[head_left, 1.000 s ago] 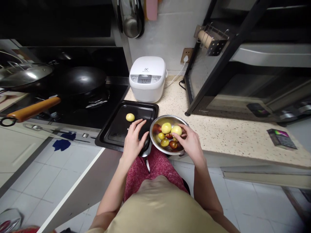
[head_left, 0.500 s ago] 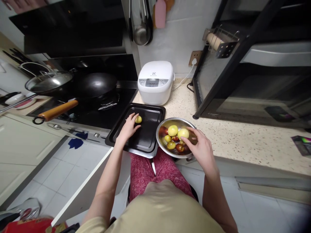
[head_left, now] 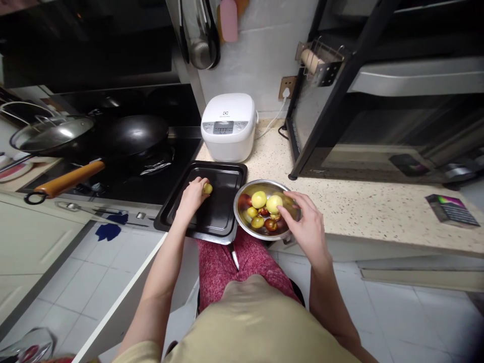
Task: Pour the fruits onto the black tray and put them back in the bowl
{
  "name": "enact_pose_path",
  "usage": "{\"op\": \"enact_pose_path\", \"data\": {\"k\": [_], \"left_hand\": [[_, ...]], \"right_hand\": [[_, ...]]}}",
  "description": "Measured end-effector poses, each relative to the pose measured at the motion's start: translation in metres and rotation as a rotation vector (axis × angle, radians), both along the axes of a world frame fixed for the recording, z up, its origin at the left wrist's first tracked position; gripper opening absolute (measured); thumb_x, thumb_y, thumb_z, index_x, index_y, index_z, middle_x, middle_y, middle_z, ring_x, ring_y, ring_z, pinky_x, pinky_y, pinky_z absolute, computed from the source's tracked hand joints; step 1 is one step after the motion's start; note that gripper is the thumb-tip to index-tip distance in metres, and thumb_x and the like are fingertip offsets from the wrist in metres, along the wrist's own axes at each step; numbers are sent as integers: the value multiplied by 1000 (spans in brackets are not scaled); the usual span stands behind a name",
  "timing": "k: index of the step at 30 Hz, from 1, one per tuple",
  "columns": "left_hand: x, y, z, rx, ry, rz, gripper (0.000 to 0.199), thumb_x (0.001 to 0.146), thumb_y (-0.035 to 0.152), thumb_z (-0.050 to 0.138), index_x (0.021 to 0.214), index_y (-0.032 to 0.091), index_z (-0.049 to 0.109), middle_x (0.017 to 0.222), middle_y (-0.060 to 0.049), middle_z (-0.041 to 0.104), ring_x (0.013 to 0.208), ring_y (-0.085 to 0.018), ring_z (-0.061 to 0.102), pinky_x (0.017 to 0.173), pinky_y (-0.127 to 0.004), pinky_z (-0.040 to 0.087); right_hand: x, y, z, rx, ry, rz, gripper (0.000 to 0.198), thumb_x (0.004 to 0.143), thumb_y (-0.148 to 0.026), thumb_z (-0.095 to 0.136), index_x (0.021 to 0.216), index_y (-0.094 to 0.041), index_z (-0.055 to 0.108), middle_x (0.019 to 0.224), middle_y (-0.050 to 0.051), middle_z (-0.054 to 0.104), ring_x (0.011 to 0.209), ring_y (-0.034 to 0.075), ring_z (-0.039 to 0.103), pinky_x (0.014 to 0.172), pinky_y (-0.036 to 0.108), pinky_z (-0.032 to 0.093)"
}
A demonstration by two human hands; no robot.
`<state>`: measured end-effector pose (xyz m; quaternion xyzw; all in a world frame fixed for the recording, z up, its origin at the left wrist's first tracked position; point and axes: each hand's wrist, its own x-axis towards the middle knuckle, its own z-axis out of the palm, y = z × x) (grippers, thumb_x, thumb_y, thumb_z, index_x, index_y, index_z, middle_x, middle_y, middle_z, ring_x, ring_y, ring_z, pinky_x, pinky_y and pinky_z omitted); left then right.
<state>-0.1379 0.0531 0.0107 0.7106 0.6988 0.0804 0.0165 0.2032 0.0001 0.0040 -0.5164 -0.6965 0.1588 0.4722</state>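
My left hand (head_left: 193, 197) is over the black baking tray (head_left: 221, 222), its fingers closed round a small yellow-green round fruit (head_left: 207, 188). To the right, a metal bowl (head_left: 239, 218) overlaps the tray's edge and holds several yellow-green and red-brown round fruits. My right hand (head_left: 308, 224) hangs at the bowl's right rim with thumb and fingers apart. Its thumb tip lies right beside a larger pale yellow fruit (head_left: 274, 203) in the bowl; whether they touch I cannot tell.
Behind the tray stands a white rice cooker (head_left: 229, 128), plugged in at the wall. On the left, a black wok (head_left: 132, 133) with a wooden handle sits on the stove. An oven (head_left: 397, 131) in a black rack occupies the right; a small dark box (head_left: 451, 210) lies on the counter.
My left fingers have closed round the fruit on the tray. My right hand's fingers have loosened from the pale yellow fruit. The whole view has shifted slightly right.
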Motion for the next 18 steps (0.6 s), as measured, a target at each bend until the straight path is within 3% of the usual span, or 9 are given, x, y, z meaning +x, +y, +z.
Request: {"op": "enact_pose_path", "data": {"k": [5,9,14,18], "left_hand": [[9,-13,8,232,-297,-10,34,82,18,77,113,20,65,113,-8,64,100,-26,69,82,-36,62],[46,-43,24,364,-585,-229,33,88,29,76,118,21,65,116,-7,65,104,-23,68,77,-31,64],[103,-73,25,249,-662,-459,34,91,30,76,122,21,64,120,-9,68,112,-24,67,94,-35,59],[122,-74,11,196,-663,-488,37,90,27,78,123,21,62,121,-10,67,113,-26,68,99,-37,57]], "right_hand": [[1,-1,0,22,5,-3,26,96,-38,65,118,-24,70,122,10,72,115,30,68,100,51,57],[-1,-1,1,39,6,-6,24,97,-35,64,117,-25,70,121,10,72,116,29,68,101,50,56],[-2,-1,2,37,-5,-2,23,96,-33,65,118,-25,71,122,9,72,117,28,68,103,49,55],[0,-1,-1,26,-7,0,23,97,-33,64,118,-25,71,122,9,72,116,28,68,102,49,55]]}}
